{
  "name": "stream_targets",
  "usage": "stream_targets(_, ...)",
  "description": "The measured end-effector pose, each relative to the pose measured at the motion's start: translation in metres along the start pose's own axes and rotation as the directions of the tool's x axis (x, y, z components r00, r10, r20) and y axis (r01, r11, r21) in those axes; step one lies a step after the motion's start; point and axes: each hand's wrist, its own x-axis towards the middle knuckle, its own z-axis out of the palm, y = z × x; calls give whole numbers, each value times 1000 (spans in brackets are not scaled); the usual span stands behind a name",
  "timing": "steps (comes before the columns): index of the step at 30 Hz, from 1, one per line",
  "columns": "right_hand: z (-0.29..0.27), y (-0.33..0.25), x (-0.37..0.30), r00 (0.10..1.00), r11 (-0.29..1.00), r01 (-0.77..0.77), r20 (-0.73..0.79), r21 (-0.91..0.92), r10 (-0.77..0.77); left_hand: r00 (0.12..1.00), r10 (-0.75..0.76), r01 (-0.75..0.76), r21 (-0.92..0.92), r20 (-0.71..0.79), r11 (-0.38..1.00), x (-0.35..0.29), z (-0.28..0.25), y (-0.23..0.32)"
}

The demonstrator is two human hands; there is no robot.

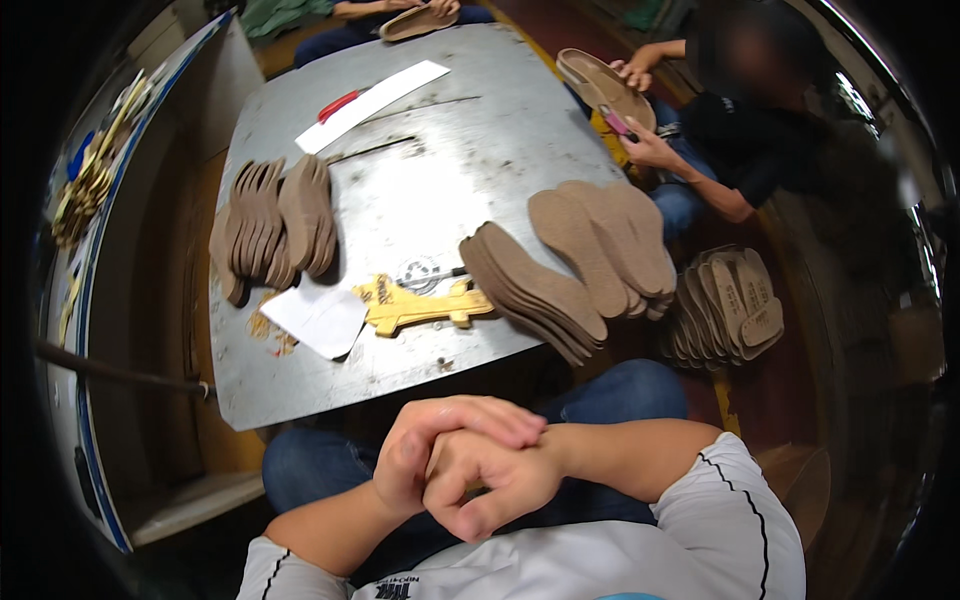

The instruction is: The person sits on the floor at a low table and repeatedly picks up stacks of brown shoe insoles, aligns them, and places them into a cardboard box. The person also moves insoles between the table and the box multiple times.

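Note:
My left hand (432,437) lies over the back of my right hand, its fingers pressed together and wrapped across it near the wrist. Below it, my right hand (497,487) is curled in a loose fist with a small gap inside the fingers, and nothing shows in it. Both are held above my lap, apart from the metal table (400,375). Nearest to them on the table is a fanned stack of brown insoles (530,290). Beside it lie a yellow cut-out piece (415,308) and a white sheet of paper (318,315).
More insoles stand in stacks at the table's left (265,225) and right (600,240). Another insole pile (730,305) is beyond the right edge. A red-handled tool (340,104) rests on a white strip (390,98). Co-workers handle a sandal (605,85) and a sole (418,22). A shelf (165,270) stands left.

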Motion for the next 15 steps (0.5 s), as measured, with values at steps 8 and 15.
stream_targets(8,10,29,-2,982,987,-137,-139,-83,124,978,136,-78,326,-157,942,-7,13,1)
stream_targets(15,13,24,-4,964,967,-195,-212,-165,159,977,106,-15,437,-186,899,-17,3,7)
